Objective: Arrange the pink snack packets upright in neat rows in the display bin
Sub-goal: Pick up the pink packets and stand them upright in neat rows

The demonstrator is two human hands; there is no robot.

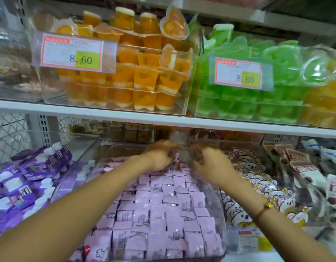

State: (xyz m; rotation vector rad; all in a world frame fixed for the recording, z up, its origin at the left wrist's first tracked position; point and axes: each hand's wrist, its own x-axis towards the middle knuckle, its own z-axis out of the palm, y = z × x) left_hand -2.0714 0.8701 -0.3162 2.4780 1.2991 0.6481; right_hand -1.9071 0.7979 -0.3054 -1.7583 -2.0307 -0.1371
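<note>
Pink snack packets (159, 208) stand upright in several rows inside a clear display bin (218, 203) on the lower shelf. Both my arms reach to the bin's far end. My left hand (159, 155) has curled fingers that pinch a pink packet (176, 157) just above the back row. My right hand (208, 163) is blurred, its fingers curled close beside the left hand over the same back rows; what it holds is not visible.
Purple pouches with white caps (31, 178) fill the bin on the left. White cartoon-print packets (248, 178) fill the bin on the right. The upper shelf edge (163, 120) hangs just above my hands, carrying orange jelly cups (137, 76) and green jelly cups (258, 95).
</note>
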